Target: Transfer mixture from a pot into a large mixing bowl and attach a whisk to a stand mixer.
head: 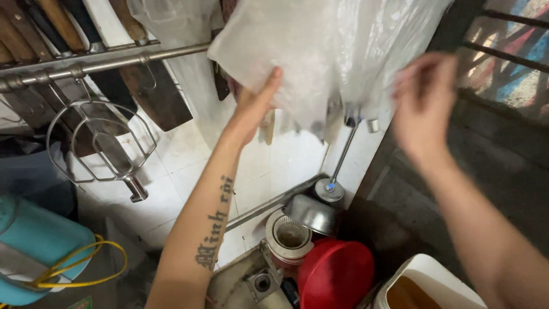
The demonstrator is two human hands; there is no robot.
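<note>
While my left hand (255, 103) pinches the lower edge of the clear plastic bag (320, 51) hanging above the red bowl (334, 274), my right hand (423, 106), fingers spread and empty, is just beside it, so the bag is not yet down.

You're in a cramped kitchen wash corner, home or small eatery; can't tell which. White wall tiles (171, 171), stained. A metal rail (103, 62) carries wooden-handled tools and a hooked wire mixer whisk (103, 146). Low down, beside a floor drain (262, 281): a strainer (290, 233) in a bowl, a steel pot (311, 213), a red basin (336, 274), a white bucket (426, 272) of brown liquid. Plastic bags (320, 51) hang overhead. Barred window (503, 51) to your right.
</note>
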